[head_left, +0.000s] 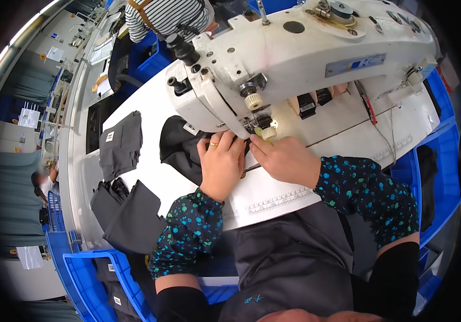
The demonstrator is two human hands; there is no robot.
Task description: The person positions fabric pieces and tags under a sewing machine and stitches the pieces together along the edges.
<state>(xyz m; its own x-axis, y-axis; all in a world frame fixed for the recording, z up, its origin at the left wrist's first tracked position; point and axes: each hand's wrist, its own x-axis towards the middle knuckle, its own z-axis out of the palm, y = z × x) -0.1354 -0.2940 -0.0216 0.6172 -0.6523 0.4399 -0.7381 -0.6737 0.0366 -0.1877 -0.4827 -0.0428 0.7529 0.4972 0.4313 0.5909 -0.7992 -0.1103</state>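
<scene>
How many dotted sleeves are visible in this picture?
2: the left sleeve, on the forearm behind the left hand, and the right sleeve, on the forearm behind the right hand. Both show plainly; I see no others.

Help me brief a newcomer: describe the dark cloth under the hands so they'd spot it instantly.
Find the large white sewing machine. Below its left end, the left hand rests on the dark cloth. Unlike the dark pieces piled farther left, this one has a hand on it.

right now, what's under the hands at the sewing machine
Black cloth shows under the left hand, on the white table. The part that hand covers, and whatever is beneath the right hand, can't be seen.
</scene>
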